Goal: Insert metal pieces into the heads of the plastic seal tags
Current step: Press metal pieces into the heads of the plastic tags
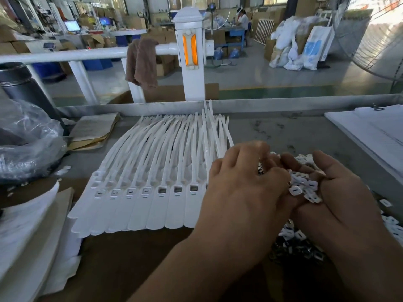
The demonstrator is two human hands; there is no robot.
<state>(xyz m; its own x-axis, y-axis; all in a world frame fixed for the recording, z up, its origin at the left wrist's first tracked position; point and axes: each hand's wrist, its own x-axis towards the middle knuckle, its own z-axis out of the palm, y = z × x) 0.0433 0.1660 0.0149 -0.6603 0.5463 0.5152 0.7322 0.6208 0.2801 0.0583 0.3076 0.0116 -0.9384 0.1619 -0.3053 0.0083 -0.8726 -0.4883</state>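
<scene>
White plastic seal tags are seen from the head view, laid side by side in a fanned row on the grey metal workbench and partly over a brown cardboard sheet. Their long axes run away from the person: the broad flat flags lie nearest, the square-socketed heads just beyond them, and the thin tails point toward the bench's far raised edge, bending slightly rightward. Four sockets toward the left appear filled, a slit showing in each, while the next three look dark and empty; the rightmost heads are hidden by the left hand. A handful of small square white-and-metal pieces is held in the right hand, which is turned palm-up with its fingers curled into a cup around them; more are heaped on the bench below it. The left hand's fingers are bent down into that palm, but whether a piece is pinched cannot be told, the fingertips being hidden. The step in hand is judged to be the picking of one piece. It would be done best if a single piece were separated, turned slit-side up, squared to the nearest empty socket and pressed straight down until flush, the tag being kept flat.
</scene>
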